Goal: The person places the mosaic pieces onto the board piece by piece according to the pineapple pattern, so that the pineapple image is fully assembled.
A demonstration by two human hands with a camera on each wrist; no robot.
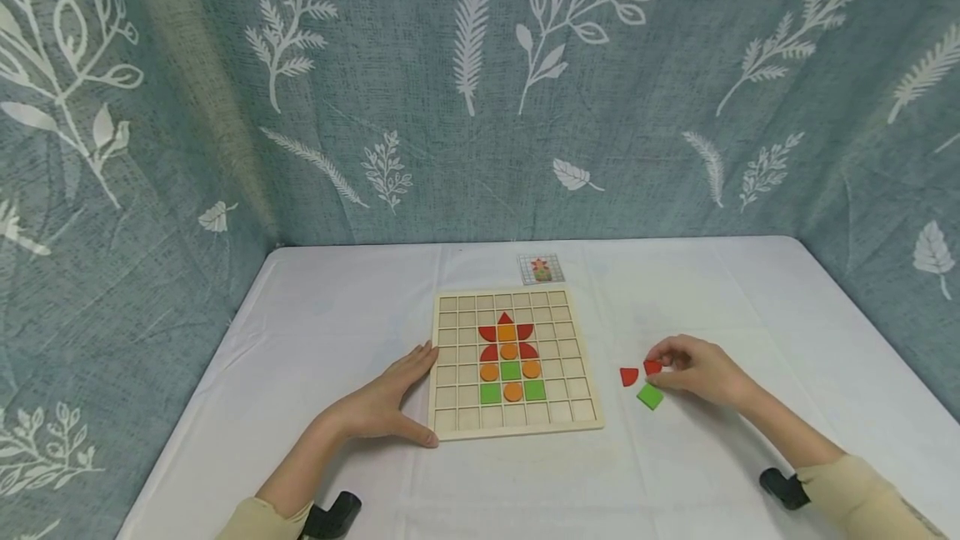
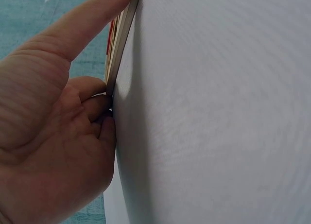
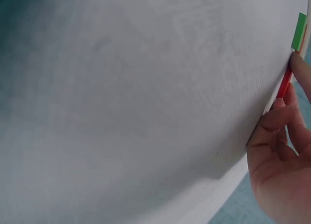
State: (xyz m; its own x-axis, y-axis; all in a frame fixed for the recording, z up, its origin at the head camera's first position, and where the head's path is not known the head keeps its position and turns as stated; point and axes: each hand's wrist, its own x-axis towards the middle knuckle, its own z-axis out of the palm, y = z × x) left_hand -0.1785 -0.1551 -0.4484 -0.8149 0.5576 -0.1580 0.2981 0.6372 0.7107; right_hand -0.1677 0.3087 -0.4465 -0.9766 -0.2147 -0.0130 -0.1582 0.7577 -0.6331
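On the table lies a wooden grid board [image 1: 517, 433] bearing a flower-like pattern of red, orange and green pieces. My left hand [image 1: 382, 402] rests along its left side, thumb and fingers spread and touching the edge. The left wrist view shows this hand [image 2: 48, 127] against the board's side [image 2: 124, 37]. Right of the board, my right hand [image 1: 701, 369] pinches a red quarter-circle piece [image 1: 652, 367] between thumb and fingers, close to the tabletop. Beside it lie another red quarter-circle piece [image 1: 628, 377] and a green square piece [image 1: 650, 396]. In the right wrist view the pinched piece [image 3: 285, 83] is partly hidden.
A small pattern card [image 1: 542, 269] with a flower in a pot lies just behind the board. White cloth [image 1: 337, 290] covers the table. Blue-green curtains [image 1: 420, 173] with white leaf prints hang around its back and sides.
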